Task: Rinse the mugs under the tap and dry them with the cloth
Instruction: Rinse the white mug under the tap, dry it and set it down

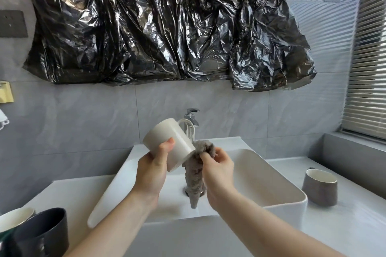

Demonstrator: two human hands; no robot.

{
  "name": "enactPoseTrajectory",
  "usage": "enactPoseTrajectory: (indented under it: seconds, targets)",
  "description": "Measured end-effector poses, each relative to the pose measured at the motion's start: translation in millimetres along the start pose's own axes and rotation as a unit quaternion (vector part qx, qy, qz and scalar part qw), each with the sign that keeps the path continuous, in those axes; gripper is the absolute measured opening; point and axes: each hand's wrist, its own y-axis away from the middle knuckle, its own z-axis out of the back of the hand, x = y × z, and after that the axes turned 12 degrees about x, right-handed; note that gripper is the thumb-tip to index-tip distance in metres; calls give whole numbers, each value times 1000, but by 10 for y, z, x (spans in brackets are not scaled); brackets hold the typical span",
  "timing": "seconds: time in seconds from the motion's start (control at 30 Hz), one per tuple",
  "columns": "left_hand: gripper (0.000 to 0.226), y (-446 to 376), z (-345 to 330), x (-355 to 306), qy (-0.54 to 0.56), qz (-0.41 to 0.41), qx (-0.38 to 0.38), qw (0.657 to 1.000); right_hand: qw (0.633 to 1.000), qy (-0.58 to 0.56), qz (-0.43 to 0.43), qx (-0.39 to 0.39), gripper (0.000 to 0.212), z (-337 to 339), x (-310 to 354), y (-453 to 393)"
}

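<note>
- Holding the cream mug (169, 142) over the white basin (277, 175), our left hand (153, 170) wraps its wall, thumb tip pressed on the side facing us and the other fingers hidden behind it.
- We see the mug tilted: its long axis runs from the base at 10 o'clock to the mouth at 4 o'clock, so the opening faces down and right toward the cloth (195, 171). Its handle (188, 127) sticks out toward 1 o'clock, in front of the chrome tap (192, 117).
- Our right hand (217, 170) pinches the grey cloth between thumb and curled fingers just beside the mug's rim. The bunched upper end of the cloth touches the rim; whether any of it reaches inside the mug we cannot tell.
- We note the rest of the cloth hanging straight down toward 6 o'clock in a narrow tail over the drain, which it largely hides.
- Both hands sit near the middle of the basin, with open bowl to either side and the tap close behind at 12 o'clock.
- We find the mug plain, glossy and cream-white, tapering slightly toward its base; the cloth is fuzzy and brown-grey.
- At 3 o'clock a grey cup (319, 186) with a white inside stands upright on the counter (355, 225), well apart from the basin's rim.
- At 8 o'clock a dark cup (45, 233) and a white-rimmed vessel (15, 218) stand together at the lower left edge of view.
- Above, crumpled black plastic sheeting (167, 27) covers the wall; slatted blinds (367, 69) hang at 2 o'clock.
</note>
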Motion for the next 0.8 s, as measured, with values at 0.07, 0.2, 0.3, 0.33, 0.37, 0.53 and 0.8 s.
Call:
enactPoseTrajectory:
  seconds: [0.07, 0.2, 0.3, 0.33, 0.37, 0.53, 0.8]
  targets:
    - [57, 148, -14, -87, -49, -58, 35, 997, 1000, 7, 24, -2, 12, 155, 214, 33]
    - [59, 404, -27, -279, -79, -126, 69, 986, 990, 71, 103, 62, 13, 512, 757, 327]
    - [55, 598, -28, -431, -100, -149, 89, 980, 966, 184, 139, 119, 12, 817, 1044, 667]
    - [56, 673, -31, -471, -110, -150, 93, 978, 955, 225, 137, 138, 15, 919, 1094, 786]
    - [59, 753, -33, -503, -122, -150, 95, 977, 943, 266, 125, 156, 18, 1017, 1116, 901]
    - [71, 1213, -82, -506, -230, -133, 115, 957, 888, 396, -14, 232, 19, 1429, 849, 1400]
    - [77, 1812, -379, -126, -289, -79, 204, 932, 788, 531, -97, 295, 55, 1806, 472, 1711]
